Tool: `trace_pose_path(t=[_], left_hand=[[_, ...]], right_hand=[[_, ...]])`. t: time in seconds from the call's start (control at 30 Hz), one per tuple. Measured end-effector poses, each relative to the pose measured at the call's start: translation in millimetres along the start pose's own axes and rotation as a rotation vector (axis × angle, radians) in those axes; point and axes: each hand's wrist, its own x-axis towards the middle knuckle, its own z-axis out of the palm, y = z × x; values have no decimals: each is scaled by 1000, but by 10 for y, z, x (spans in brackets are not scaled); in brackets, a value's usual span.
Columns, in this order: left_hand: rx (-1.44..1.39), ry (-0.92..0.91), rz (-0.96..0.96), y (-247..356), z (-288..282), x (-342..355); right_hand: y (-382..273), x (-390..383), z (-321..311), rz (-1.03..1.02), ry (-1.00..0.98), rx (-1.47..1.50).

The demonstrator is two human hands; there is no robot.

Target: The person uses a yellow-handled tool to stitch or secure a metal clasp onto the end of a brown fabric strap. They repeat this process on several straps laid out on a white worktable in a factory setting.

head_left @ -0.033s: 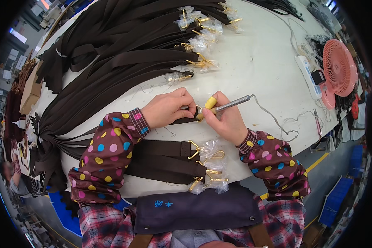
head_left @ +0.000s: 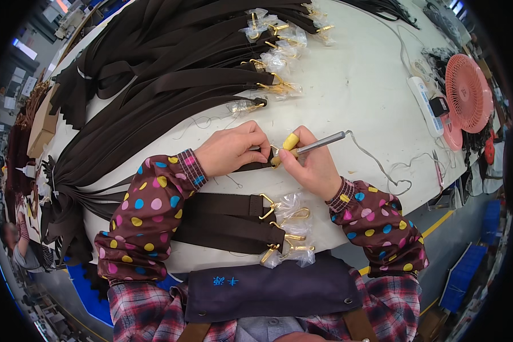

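Note:
My left hand (head_left: 236,149) is closed in a pinch on the end of a dark brown webbing strap (head_left: 253,166), beside a gold metal hook (head_left: 275,155). My right hand (head_left: 315,168) grips a slim silver pen-shaped tool (head_left: 326,141) with a grey cord (head_left: 366,153) at its back end. Yellow covers (head_left: 290,141) are on fingers of that hand. The tool's tip is hidden by the fingers, close to the hook. Nearer to me lie more brown straps (head_left: 228,222) whose gold snap hooks (head_left: 295,236) are partly wrapped in clear plastic.
A large bundle of brown straps (head_left: 154,74) with plastic-wrapped hooks (head_left: 279,54) spreads over the white table (head_left: 347,74). At the right stand a pink fan (head_left: 467,91) and a white power strip (head_left: 424,105); scissors (head_left: 438,168) lie near the table edge. Another person (head_left: 23,245) is at far left.

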Motion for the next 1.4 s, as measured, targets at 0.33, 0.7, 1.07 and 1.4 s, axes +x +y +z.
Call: trace_pose_path(t=[0.33,0.7,1.07,1.4], left_hand=[[-6,-4,-15,13,-5,1],[-246,155,-100,-88,40,-15],[-243,159,-98,-83,45,-8],[-273,171,-113,-91,55,-11]], right_hand=[[20,-4,9,3,0,0],[-103,52,6,96,3,59],[15,88,68,26,47,7],[9,84,73,14,50,-22]])
